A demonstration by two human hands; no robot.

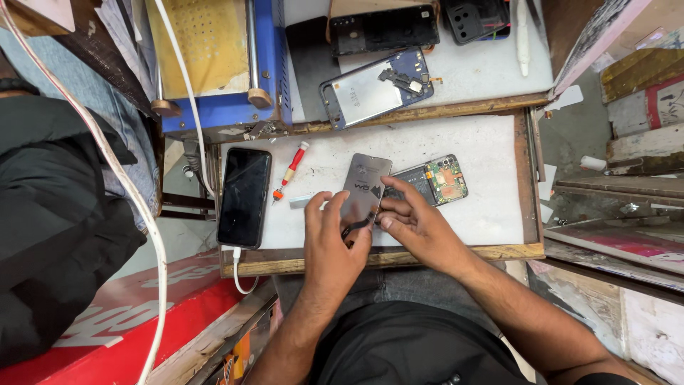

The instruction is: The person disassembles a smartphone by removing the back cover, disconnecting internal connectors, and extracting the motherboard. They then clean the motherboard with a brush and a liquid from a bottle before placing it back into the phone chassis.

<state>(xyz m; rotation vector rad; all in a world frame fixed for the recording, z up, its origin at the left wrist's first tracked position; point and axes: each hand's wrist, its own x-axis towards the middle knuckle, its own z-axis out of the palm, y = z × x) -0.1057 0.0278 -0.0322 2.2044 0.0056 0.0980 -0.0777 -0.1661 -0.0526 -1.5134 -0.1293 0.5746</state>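
On the white worktop (442, 142), my left hand (333, 239) and my right hand (417, 221) both grip a grey phone back cover (365, 184), tilted up off the surface. My left fingers pinch its lower left edge; my right fingers press its lower right edge. Just right of the cover lies an opened phone body (431, 182) with its green circuit board showing, partly hidden by my right fingers. A small metal blade (303, 202) lies flat next to my left fingertips.
A black phone (244, 197) lies at the left with a white cable (239, 274) plugged in. A red-handled screwdriver (290, 171) lies beside it. Behind are a blue phone frame (376, 87), black phone parts (388, 28) and a blue machine (221, 64). A wooden rim (399, 257) edges the worktop.
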